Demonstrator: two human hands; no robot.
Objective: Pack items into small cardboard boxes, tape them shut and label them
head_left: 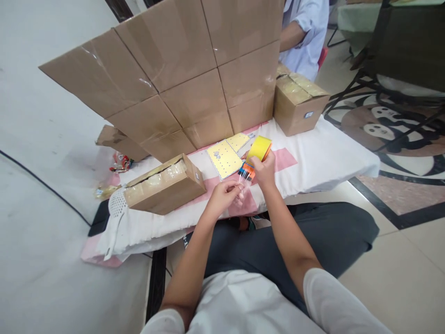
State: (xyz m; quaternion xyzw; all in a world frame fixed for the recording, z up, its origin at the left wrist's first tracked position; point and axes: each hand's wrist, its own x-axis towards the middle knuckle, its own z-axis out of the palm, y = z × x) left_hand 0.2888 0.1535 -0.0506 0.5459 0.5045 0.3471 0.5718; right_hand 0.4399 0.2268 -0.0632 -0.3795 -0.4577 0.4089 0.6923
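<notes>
My right hand (264, 168) is closed around a wide yellow roll (260, 147) that looks like tape. Orange and blue parts (246, 170) show just below the roll. Thin white strands (242, 178) run from these parts down to my left hand (226, 193), whose fingers are pinched together on their lower ends. Something clear and crinkled hangs by those fingertips, too small to make out. Behind the hands, a yellow patterned sheet (224, 159) lies flat on the white and pink cloth (313, 160).
A large cardboard panel (194, 93) stands upright along the far side. Open boxes stand at left (167, 188) and right (295, 109). A white slotted spoon (116, 206) lies at the left edge near a black object (99, 218). Another person (304, 35) sits beyond the panel.
</notes>
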